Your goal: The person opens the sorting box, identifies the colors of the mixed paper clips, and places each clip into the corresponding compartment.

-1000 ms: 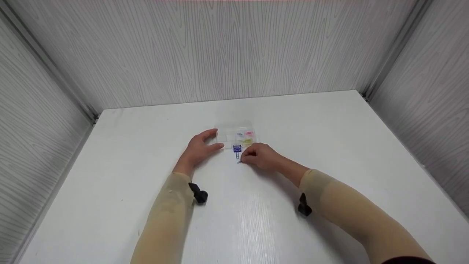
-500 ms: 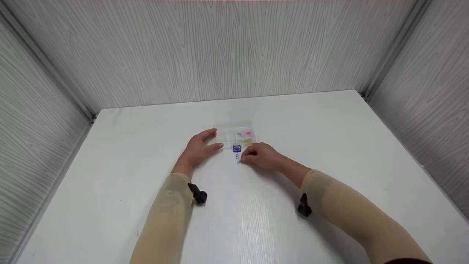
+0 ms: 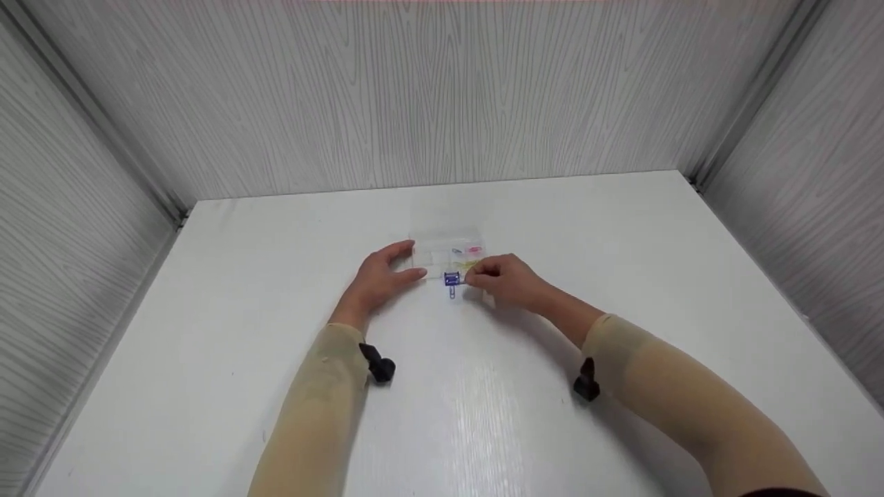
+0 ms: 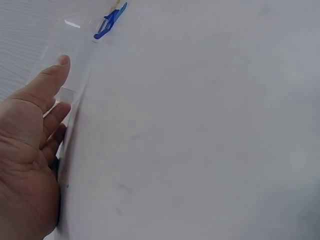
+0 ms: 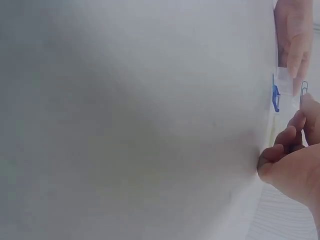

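A clear plastic compartment box [image 3: 434, 257] lies on the white table, with a blue clasp [image 3: 452, 279] at its front edge. My left hand [image 3: 381, 277] holds the box's left end, thumb at the front corner and fingers at the back. In the left wrist view that thumb [image 4: 52, 80] lies along the clear plastic. Between thumb and fingertips, my right hand [image 3: 507, 279] pinches a paper clip [image 5: 304, 88], near the box's front right corner. A second paper clip [image 3: 452, 293] shows just in front of the clasp.
Inside the box's right compartments are pink paper clips [image 3: 474, 249], yellow paper clips [image 3: 468, 264] and a blue one [image 3: 456, 250]. The white table [image 3: 442, 414] stretches around, bounded by grey wood-grain panels [image 3: 428, 96] at the back and sides.
My right hand has lifted the paper clip from the table in front of the clasp and moved it slightly right and up toward the box. The left hand stays at the box's left end.
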A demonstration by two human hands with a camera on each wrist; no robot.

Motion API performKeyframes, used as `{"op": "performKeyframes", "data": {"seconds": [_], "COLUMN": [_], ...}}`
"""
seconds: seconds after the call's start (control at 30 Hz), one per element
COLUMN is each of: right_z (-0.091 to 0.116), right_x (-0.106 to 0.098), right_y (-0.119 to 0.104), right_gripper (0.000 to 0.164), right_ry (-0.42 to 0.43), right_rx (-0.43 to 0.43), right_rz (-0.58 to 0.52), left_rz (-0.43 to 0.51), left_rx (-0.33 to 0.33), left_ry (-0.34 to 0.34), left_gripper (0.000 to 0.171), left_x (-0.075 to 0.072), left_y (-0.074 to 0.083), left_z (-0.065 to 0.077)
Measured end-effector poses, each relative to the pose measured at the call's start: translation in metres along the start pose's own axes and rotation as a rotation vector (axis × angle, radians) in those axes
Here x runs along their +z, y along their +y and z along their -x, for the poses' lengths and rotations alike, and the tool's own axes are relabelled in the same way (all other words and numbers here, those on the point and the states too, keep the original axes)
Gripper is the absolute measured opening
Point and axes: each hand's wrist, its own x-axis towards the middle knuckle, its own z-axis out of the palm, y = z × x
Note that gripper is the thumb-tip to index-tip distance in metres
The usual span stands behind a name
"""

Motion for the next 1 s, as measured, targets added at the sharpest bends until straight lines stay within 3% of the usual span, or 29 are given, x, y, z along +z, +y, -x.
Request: {"op": "performKeyframes", "data": {"seconds": [0.3,0.77,1.0], "right_z": [-0.012,-0.047,-0.045], "right_x": [-0.019,-0.011,-0.011], "right_y": [-0.018,-0.018,-0.017], "right_gripper": [0.022,0.022,0.025], "right_ry": [0.147,0.265,0.269], "right_rx": [-0.097,-0.018,-0.037], "right_rz": [-0.004,0.056,0.038], "left_rz": [-0.005,0.014,0.012], "left_rx": [0.005,-0.018,-0.004], "left_ry": [0.009,0.008,0.003], "left_gripper": [0.074,0.073,0.073], "left_x": [0.006,0.008,0.005], "left_y": [0.004,0.001,0.0], "left_z": [-0.001,0.002,0.0]}}
